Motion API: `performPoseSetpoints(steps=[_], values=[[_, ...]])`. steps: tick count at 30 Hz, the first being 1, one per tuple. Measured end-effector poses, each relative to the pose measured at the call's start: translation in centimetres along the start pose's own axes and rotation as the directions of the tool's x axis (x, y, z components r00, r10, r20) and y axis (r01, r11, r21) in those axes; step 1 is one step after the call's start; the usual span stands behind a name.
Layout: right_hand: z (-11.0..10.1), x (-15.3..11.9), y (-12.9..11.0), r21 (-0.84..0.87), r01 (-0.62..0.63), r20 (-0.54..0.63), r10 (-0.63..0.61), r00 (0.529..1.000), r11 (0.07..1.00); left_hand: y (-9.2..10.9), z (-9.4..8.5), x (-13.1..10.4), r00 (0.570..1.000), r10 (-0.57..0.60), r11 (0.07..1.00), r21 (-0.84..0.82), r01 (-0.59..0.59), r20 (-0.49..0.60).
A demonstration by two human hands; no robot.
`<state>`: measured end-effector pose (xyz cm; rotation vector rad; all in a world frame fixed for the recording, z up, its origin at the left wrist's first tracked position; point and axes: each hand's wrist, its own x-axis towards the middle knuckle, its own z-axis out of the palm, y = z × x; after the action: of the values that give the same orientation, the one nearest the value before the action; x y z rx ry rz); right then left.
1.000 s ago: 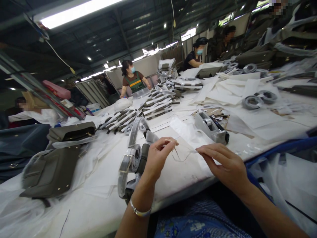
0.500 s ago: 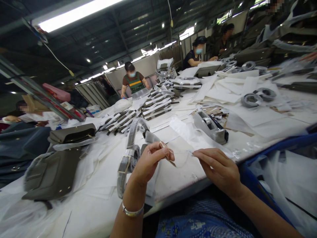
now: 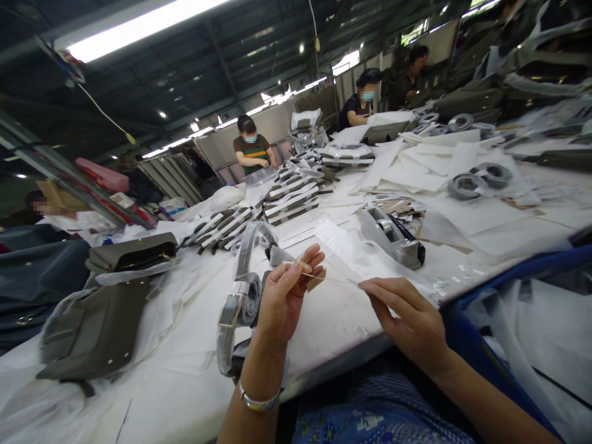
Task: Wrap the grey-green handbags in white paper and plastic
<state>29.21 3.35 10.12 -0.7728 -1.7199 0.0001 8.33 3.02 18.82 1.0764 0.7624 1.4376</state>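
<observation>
My left hand (image 3: 289,296) is closed, thumb against the fingers, on a thin pale cord (image 3: 340,280). Behind those fingers a small brown card (image 3: 316,281) partly shows; most of it is hidden. The cord stretches across to my right hand (image 3: 409,317), whose thumb and fingertips pinch its other end. Both hands are above the front edge of the white table (image 3: 333,327). Just left of my left hand a grey strap with a square metal buckle (image 3: 231,309) lies wrapped in clear film, part of it coiled.
A grey tape dispenser (image 3: 393,235) stands beyond my hands. Wrapped strap bundles (image 3: 293,194) are piled farther back. An olive bag (image 3: 102,324) lies left. To my right is a blue-rimmed bin (image 3: 513,271) with clear plastic. Co-workers (image 3: 252,151) work across the table.
My left hand has risen slightly and turned, its fingers more upright, and the cord is now drawn straighter. My right hand stays nearly in place. The co-worker opposite has brought both hands together.
</observation>
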Motion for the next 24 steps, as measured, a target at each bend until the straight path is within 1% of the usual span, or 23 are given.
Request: performPoseSetpoints(steps=[2, 4, 8, 10, 13, 15, 17, 20, 22, 24], values=[[0.3, -0.3, -0.3, 0.014, -0.006, 0.006, 0.006, 1.0, 1.0, 0.0, 0.5, -0.1, 0.998, 0.048, 0.999, 0.003, -0.048, 0.041], [0.6, -0.6, -0.4, 0.032, -0.011, 0.014, 0.011, 1.0, 0.999, 0.1, 0.9, -0.2, 0.993, 0.074, 0.996, 0.043, -0.079, 0.091], [1.1, -0.8, -0.8, 0.082, -0.029, 0.027, 0.027, 0.999, 0.996, 0.0, 1.4, -0.3, 0.983, 0.11, 0.971, 0.196, -0.137, 0.144], [1.3, -0.6, -1.3, 0.111, -0.043, 0.01, 0.043, 0.999, 0.993, -0.1, 1.4, -0.4, 0.977, 0.116, 0.94, 0.297, -0.167, 0.181], [1.5, -0.2, -2.2, 0.167, -0.074, -0.039, 0.082, 0.996, 0.983, 0.0, 1.3, -0.4, 0.958, 0.091, 0.881, 0.427, -0.204, 0.271], [1.6, -0.1, -2.7, 0.214, -0.116, -0.037, 0.126, 0.991, 0.97, 0.0, 1.1, -0.5, 0.945, 0.077, 0.84, 0.49, -0.234, 0.319], [1.6, -0.1, -3.0, 0.263, -0.182, 0.003, 0.188, 0.982, 0.947, 0.0, 0.9, -0.4, 0.937, 0.073, 0.815, 0.521, -0.253, 0.341], [1.6, -0.5, -3.1, 0.336, -0.31, 0.117, 0.287, 0.951, 0.889, 0.0, 0.8, -0.3, 0.944, 0.109, 0.842, 0.475, -0.254, 0.311], [1.7, -0.6, -3.1, 0.376, -0.377, 0.207, 0.32, 0.924, 0.846, 0.0, 0.8, -0.2, 0.948, 0.132, 0.872, 0.421, -0.25, 0.289], [2.0, -0.1, -3.1, 0.391, -0.405, 0.266, 0.319, 0.909, 0.826, -0.1, 0.9, -0.1, 0.949, 0.131, 0.887, 0.394, -0.242, 0.288]])
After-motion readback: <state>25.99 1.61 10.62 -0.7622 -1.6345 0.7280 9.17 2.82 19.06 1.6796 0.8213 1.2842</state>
